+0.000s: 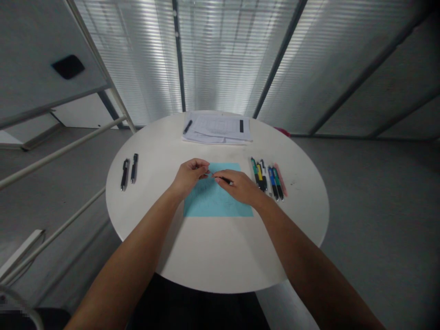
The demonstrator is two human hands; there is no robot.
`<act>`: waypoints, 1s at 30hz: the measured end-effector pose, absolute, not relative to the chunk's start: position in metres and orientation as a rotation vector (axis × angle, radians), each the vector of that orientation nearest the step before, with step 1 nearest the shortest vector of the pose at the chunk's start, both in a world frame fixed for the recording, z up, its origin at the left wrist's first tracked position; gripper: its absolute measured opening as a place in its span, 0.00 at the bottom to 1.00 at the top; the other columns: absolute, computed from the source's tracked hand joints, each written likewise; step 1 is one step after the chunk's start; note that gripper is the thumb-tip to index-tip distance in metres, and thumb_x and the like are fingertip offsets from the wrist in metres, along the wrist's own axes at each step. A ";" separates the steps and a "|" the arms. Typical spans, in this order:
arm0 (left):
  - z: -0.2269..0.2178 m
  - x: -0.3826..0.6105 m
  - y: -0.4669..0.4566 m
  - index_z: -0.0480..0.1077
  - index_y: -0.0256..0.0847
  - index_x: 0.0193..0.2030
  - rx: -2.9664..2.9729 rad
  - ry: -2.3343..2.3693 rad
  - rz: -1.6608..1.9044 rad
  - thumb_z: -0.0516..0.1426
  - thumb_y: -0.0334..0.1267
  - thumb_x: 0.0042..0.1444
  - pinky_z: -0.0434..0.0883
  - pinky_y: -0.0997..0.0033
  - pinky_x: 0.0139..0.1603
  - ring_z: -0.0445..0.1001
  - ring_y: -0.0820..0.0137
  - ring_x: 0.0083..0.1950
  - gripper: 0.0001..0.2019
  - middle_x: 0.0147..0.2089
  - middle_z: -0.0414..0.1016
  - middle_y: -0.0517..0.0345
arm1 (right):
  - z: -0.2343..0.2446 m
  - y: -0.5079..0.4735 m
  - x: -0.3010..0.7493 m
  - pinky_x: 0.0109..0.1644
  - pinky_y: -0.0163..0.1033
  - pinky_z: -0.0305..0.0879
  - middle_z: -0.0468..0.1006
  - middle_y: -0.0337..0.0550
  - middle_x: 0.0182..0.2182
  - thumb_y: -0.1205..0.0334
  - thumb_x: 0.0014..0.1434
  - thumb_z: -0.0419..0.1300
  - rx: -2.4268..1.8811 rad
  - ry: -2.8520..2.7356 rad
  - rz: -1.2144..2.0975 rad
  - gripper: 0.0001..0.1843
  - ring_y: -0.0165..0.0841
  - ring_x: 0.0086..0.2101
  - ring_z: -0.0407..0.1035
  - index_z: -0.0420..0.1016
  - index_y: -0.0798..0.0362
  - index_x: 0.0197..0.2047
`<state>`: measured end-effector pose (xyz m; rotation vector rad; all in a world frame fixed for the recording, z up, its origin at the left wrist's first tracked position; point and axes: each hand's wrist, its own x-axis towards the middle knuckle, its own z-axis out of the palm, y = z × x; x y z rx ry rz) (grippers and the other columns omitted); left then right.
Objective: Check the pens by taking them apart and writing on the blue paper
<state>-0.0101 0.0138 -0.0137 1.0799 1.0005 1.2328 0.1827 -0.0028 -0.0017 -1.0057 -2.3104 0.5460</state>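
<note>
Over a light blue sheet (216, 201) on the round white table, my two hands meet fingertip to fingertip. My right hand (239, 185) is closed around a dark pen (225, 180) whose tip points toward my left hand. With its fingers pinched together, my left hand (190, 176) holds something small at the pen's front end. A thin pale piece shows between the fingertips, too small to name. To the left lie two black pens (134, 168). On the right is a row of several coloured pens (275, 183), in green, yellow, white, blue and pink.
A stack of printed papers (220, 128) lies at the far side of the round white table (220, 256), with a black pen (187, 127) on it. White metal rails (68, 147) stand to the left. Behind the table are windows with blinds (220, 59).
</note>
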 end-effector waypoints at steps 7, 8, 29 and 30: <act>-0.015 -0.011 0.014 0.74 0.37 0.36 1.152 1.015 1.200 0.64 0.38 0.46 0.70 0.72 0.37 0.73 0.73 0.35 0.11 0.32 0.74 0.58 | -0.002 -0.002 0.182 0.51 0.41 0.66 0.79 0.45 0.47 0.58 0.67 0.50 -1.058 -2.286 0.535 0.16 0.34 0.45 0.72 0.75 0.50 0.51; -0.014 -0.010 0.013 0.74 0.37 0.36 1.164 1.029 1.194 0.64 0.38 0.46 0.69 0.72 0.37 0.73 0.73 0.35 0.11 0.32 0.74 0.57 | -0.002 -0.002 0.182 0.50 0.41 0.66 0.79 0.45 0.47 0.58 0.67 0.50 -1.065 -2.289 0.527 0.16 0.34 0.45 0.72 0.75 0.50 0.50; -0.008 -0.010 0.010 0.77 0.37 0.37 1.370 1.065 1.148 0.61 0.36 0.50 0.63 0.73 0.31 0.69 0.74 0.30 0.08 0.32 0.76 0.56 | -0.004 0.001 0.186 0.51 0.43 0.66 0.79 0.42 0.48 0.56 0.67 0.49 -1.112 -2.268 0.469 0.17 0.36 0.46 0.73 0.75 0.45 0.53; -0.008 -0.010 0.010 0.77 0.37 0.37 1.377 1.062 1.144 0.61 0.36 0.50 0.63 0.73 0.31 0.69 0.74 0.30 0.08 0.31 0.76 0.56 | -0.005 0.001 0.186 0.52 0.43 0.66 0.79 0.42 0.48 0.56 0.67 0.49 -1.116 -2.268 0.464 0.17 0.36 0.46 0.72 0.75 0.45 0.53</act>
